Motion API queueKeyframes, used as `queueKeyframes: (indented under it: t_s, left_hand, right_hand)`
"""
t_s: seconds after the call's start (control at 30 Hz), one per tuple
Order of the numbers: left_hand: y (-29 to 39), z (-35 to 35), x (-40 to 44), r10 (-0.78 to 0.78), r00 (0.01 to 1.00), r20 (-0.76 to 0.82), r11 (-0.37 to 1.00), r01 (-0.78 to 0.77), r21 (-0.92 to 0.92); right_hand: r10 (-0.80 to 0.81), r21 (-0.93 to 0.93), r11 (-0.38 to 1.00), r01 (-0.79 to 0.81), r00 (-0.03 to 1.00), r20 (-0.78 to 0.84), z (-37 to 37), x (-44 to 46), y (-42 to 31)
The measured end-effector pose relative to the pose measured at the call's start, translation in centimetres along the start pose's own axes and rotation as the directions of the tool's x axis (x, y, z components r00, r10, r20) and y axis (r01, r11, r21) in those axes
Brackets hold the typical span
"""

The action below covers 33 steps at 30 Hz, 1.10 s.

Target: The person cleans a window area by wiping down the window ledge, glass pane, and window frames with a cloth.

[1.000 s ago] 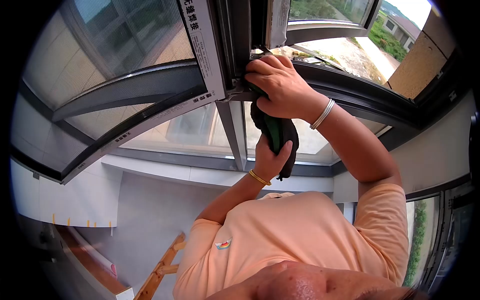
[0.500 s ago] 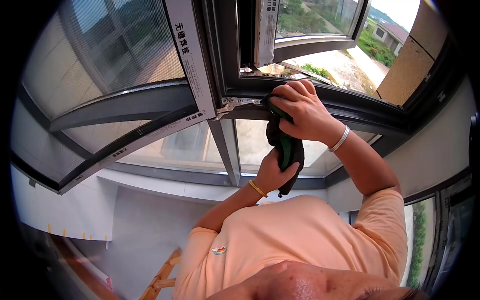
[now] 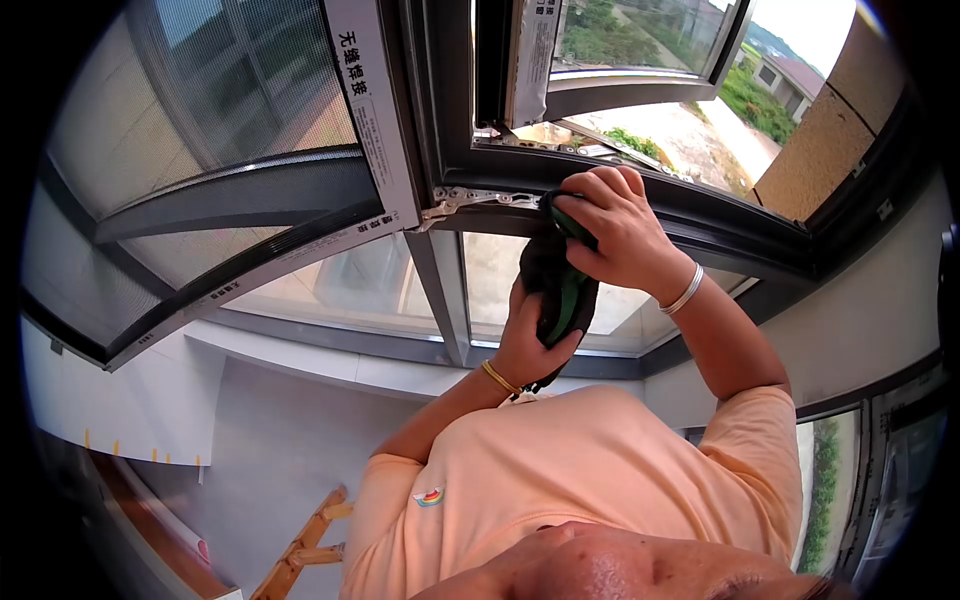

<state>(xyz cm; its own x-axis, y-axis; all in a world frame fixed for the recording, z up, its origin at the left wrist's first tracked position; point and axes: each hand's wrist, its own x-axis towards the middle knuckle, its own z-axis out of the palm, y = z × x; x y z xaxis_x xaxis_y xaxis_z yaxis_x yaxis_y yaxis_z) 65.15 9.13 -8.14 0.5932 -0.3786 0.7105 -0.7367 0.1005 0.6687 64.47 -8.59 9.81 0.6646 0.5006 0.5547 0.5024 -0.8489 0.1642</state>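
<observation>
My right hand point(image 3: 625, 230), with a silver bangle, is closed on the upper end of a black and green cloth point(image 3: 543, 265) against the lower rail of the dark window frame point(image 3: 690, 205). My left hand point(image 3: 525, 340), with a yellow bracelet, wraps round the lower, bunched part of the same cloth, which hangs just below the rail. A metal hinge arm point(image 3: 485, 199) runs along the rail to the left of my right hand. The exact shape of the cloth is hidden by my fingers.
An opened screen sash point(image 3: 240, 190) with printed white film swings inward at the left. An outer glass sash point(image 3: 630, 40) stands open beyond the frame. Fixed panes point(image 3: 350, 290) lie below. A wooden ladder point(image 3: 305, 545) stands at lower left.
My right hand has shifted slightly right along the rail. My left hand and the lower part of the cloth have moved a little left, and the view has turned slightly.
</observation>
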Motion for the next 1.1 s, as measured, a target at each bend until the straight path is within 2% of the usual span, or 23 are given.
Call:
queueKeyframes:
  t_s: [0.07,0.13,0.23,0.3,0.37,0.47,0.57,0.6,0.67,0.73,0.8,0.83,0.97,1.03,1.1]
  left_hand:
    - [-0.5,0.2,-0.2,0.051,0.996,-0.07,0.996,-0.046,0.073]
    - [-0.5,0.6,-0.3,0.081,0.981,-0.177,0.988,-0.055,0.147]
    - [-0.4,1.6,0.3,0.122,0.972,-0.203,0.981,-0.087,0.171]
    - [0.2,2.1,0.8,0.124,0.975,-0.187,0.982,-0.094,0.162]
    - [0.5,2.3,1.2,0.217,0.968,-0.126,0.967,-0.194,0.167]
    - [-0.1,2.7,0.6,0.199,0.964,-0.177,0.968,-0.165,0.187]
    - [-0.7,2.7,0.2,0.153,0.958,-0.243,0.971,-0.099,0.219]
    - [-0.9,2.7,0.2,0.118,0.954,-0.276,0.974,-0.057,0.221]
    - [-0.7,2.4,0.9,0.15,0.952,-0.266,0.968,-0.086,0.237]
    - [-0.6,1.9,1.3,0.175,0.949,-0.263,0.962,-0.108,0.251]
    - [-0.6,1.4,1.3,0.212,0.964,-0.16,0.952,-0.167,0.256]
    - [-0.7,1.3,1.2,0.208,0.963,-0.17,0.951,-0.159,0.264]
    - [-0.5,0.6,1.2,0.2,0.94,-0.277,0.95,-0.116,0.29]
    - [-0.5,0.3,1.6,0.186,0.933,-0.306,0.95,-0.092,0.299]
    - [-0.8,0.5,1.6,0.172,0.905,-0.39,0.945,-0.039,0.326]
  right_hand:
    - [0.037,0.068,0.997,-0.037,0.999,0.009,0.4,0.9,-0.7]
    - [-0.006,0.081,0.997,0.007,1.0,-0.013,1.7,2.2,-1.4]
    - [-0.019,0.082,0.996,0.021,1.0,-0.018,1.4,2.2,-1.0]
    - [-0.068,-0.024,0.997,0.067,0.998,-0.005,0.2,1.0,-0.1]
    - [-0.058,-0.056,0.997,0.06,0.998,0.027,-0.8,-0.1,0.8]
    - [-0.066,0.002,0.998,0.066,0.997,0.031,0.2,0.3,0.7]
    - [-0.203,0.112,0.973,0.202,0.979,0.006,1.6,2.5,-0.3]
    - [-0.184,0.128,0.975,0.182,0.983,-0.002,1.7,2.9,-0.4]
    - [-0.167,0.144,0.975,0.168,0.986,-0.015,1.6,3.0,-0.4]
    - [-0.045,0.094,0.995,0.046,0.999,-0.012,1.3,2.0,0.1]
    - [0.015,0.126,0.992,-0.015,1.0,0.0,1.2,1.5,0.1]
    - [0.03,0.143,0.989,-0.031,1.0,0.008,1.2,1.6,-0.2]
    - [-0.011,0.115,0.993,0.025,0.993,-0.117,1.3,4.9,-1.2]
    - [-0.083,0.275,0.959,0.063,0.995,0.063,2.4,7.0,-1.6]
    - [-0.109,0.311,0.946,0.088,0.993,0.052,3.4,8.3,-2.2]
